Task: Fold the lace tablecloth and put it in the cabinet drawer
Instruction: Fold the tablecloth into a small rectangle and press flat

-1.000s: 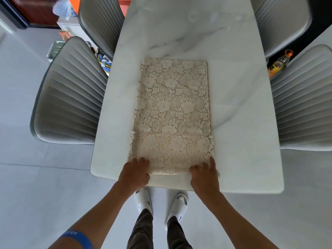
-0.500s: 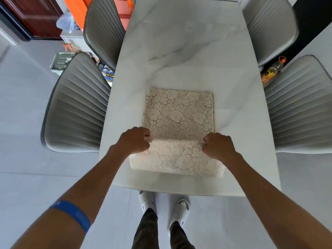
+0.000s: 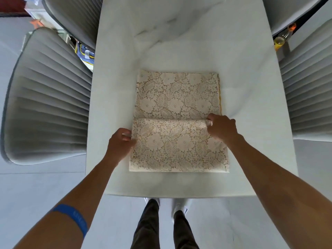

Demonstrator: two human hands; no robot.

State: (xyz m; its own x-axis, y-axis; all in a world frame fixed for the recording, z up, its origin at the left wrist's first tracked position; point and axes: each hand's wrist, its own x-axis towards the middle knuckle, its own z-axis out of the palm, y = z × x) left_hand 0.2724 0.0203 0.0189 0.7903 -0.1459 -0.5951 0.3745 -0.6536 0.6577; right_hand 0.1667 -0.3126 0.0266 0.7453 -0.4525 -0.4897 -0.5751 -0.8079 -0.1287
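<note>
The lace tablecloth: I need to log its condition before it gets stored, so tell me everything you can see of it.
The lace tablecloth is cream openwork with a flower and leaf pattern, lying flat on the white marble table near its near end. It is folded into a rough rectangle, and the near part is turned over the rest, its free edge running crosswise about midway. The left hand pinches its left edge; the right hand pinches the flap's right corner. No tears or stains show.
</note>
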